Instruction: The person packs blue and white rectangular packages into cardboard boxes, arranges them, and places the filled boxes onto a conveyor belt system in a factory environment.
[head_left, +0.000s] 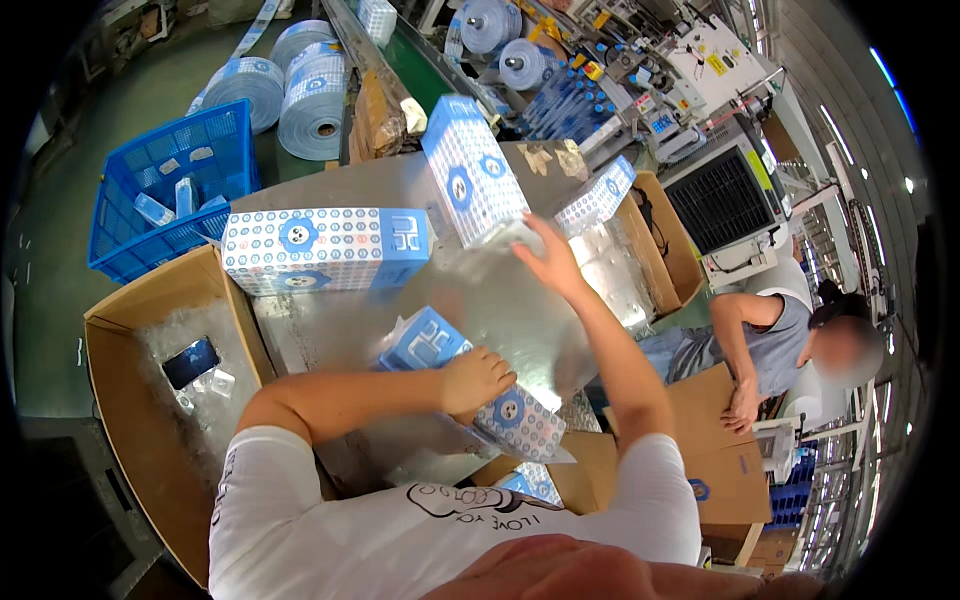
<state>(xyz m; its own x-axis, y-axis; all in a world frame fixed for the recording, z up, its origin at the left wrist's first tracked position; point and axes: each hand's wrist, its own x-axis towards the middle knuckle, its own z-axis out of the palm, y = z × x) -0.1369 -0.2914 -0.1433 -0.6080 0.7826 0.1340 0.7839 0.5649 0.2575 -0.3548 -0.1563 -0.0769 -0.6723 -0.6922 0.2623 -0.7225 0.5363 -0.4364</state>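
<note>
My left hand (478, 383) has its fingers curled over a long blue-and-white film-wrapped pack (520, 415), which lies slanted on the metal table close to my body. Loose film sticks out at both of its ends. Farther off, my right hand (548, 258) is at the near end of a second pack (473, 170), fingers stretched out and thumb apart. Some blur and clear film at that end hide the exact contact. A third pack (325, 248) lies lengthwise on the left of the table, and a smaller one (597, 195) rests at the far right.
An open carton (150, 440) on the left holds clear film and a phone (190, 362). Behind it stands a blue crate (175, 235) with small packs. Printed film rolls (315, 105) lie beyond. At right, a person (765, 340) stands by a carton (720, 450).
</note>
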